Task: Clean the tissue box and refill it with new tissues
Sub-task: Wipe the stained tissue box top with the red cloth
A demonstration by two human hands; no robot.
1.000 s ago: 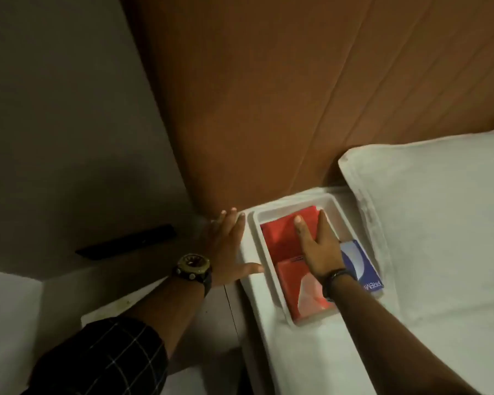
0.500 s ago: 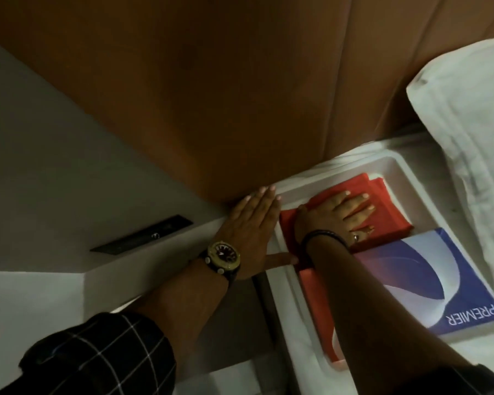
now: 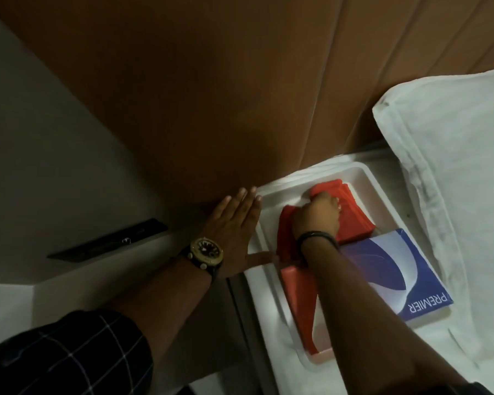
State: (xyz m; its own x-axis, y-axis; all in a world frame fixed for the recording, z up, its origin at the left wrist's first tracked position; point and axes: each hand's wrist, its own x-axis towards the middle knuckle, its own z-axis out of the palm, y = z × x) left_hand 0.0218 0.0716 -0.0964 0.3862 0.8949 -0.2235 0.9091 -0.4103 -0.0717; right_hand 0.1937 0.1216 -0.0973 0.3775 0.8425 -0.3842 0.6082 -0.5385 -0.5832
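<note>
The tissue box (a white tray) is steadied by the flat, spread left hand; the right hand bunches a red cloth inside.

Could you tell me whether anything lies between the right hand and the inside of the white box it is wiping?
Only the red cloth: the right hand presses it into the white box. The blue tissue pack lies over the box's right rim, beside the hand. The left hand rests flat along the box's left edge.
</note>
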